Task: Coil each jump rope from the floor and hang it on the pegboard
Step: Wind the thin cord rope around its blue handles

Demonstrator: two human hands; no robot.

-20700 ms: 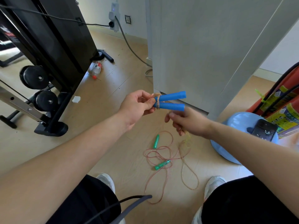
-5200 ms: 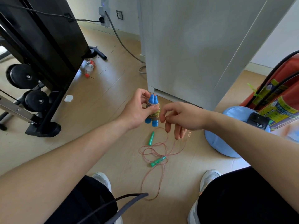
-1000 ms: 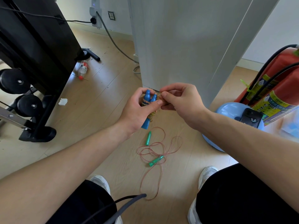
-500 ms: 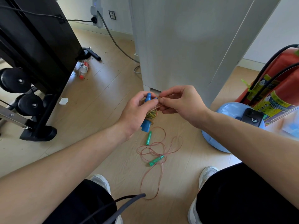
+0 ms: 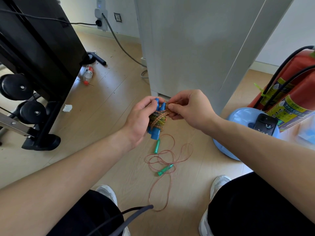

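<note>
Over the wooden floor (image 5: pixel 102 106), between the knees, the left hand (image 5: pixel 138 120) grips the blue-handled jump rope (image 5: pixel 156 123). Its fingers are curled round both blue handles (image 5: pixel 155 136), which sit side by side with the cord (image 5: pixel 159 116) wound in a fat bundle around the middle. The right hand (image 5: pixel 190 108) pinches the loose end of that cord between thumb and fingertips, right at the top of the bundle.

Looks to me like the tuck-the-tail stage. My two cents: hold tension on the tail, slide it under one of the last wraps and pull it snug, pressing the bundle with the left hand so nothing springs loose. That cord looks slick, so a lazy tuck will probably unravel on the way to the peg.

Count: two jump ropes, one in hand and one green-handled jump rope (image 5: pixel 163 160) sprawled loose on the floor just below the hands. Two blue handles, two green handles (image 5: pixel 157 146). Pegboard isn't in view.
</note>
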